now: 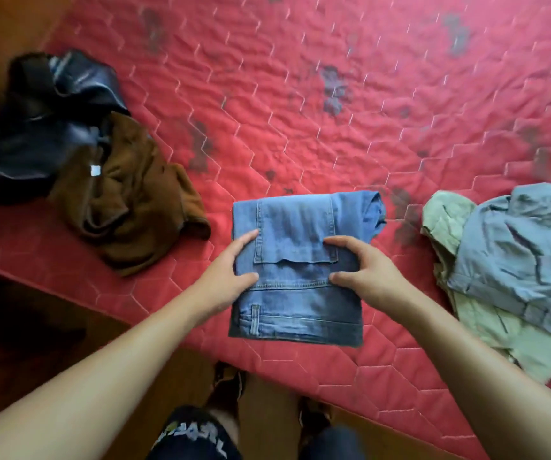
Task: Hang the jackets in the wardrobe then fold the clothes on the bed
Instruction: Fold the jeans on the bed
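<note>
In the middle of the frame, near the lower edge of the bed (333, 94), the folded jeans (297, 293) lie as a compact rectangle with one hand on each side. The left hand (234, 270) rests with rather straight fingers against the left edge, probably to keep the layers in line. The right hand (363, 273) has bent fingers, with their tips and the thumb on the denim. I cannot tell whether it pinches the top layer or only presses it.

I judge that this fold is almost finished and is being squared. At the upper left a black jacket (35, 127) lies crumpled, touching a brown garment (134, 207), so the hanging does not look complete. At the right edge a grey-blue shirt (516, 254) lies over a pale green garment (446, 217), both unfolded and apparently waiting for their turn.
</note>
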A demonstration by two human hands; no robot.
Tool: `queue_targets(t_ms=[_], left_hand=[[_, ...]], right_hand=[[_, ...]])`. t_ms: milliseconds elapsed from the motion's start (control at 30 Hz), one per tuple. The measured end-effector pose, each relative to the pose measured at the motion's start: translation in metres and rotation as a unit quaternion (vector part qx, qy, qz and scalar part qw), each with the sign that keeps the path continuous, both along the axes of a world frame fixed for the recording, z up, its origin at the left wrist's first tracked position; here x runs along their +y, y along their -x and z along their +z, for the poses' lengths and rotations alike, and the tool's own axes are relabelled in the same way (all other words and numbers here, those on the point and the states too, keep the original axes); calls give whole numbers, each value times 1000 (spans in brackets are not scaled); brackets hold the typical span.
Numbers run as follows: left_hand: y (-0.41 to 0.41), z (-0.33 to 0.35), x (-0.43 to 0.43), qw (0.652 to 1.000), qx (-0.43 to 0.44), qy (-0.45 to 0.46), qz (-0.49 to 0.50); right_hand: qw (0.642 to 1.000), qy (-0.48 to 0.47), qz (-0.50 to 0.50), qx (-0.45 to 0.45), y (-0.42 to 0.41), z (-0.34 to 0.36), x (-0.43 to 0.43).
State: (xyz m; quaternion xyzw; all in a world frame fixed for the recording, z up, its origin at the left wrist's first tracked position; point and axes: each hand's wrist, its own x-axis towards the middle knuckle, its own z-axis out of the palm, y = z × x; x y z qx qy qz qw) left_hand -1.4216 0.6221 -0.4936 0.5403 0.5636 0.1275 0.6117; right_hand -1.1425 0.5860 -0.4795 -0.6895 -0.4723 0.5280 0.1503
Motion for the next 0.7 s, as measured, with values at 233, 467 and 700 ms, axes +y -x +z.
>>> queue_targets(t_ms=[233,467,700], left_hand=[[41,145,-62,993,3,-27,111],[103,239,-154,966,12,-61,253],[192,300,-272,913,42,-63,401]], right_hand=[[992,-26,123,25,31,136,-8],[964,-55,252,71,103,233,-20],[884,-78,456,71,245,292,-33]])
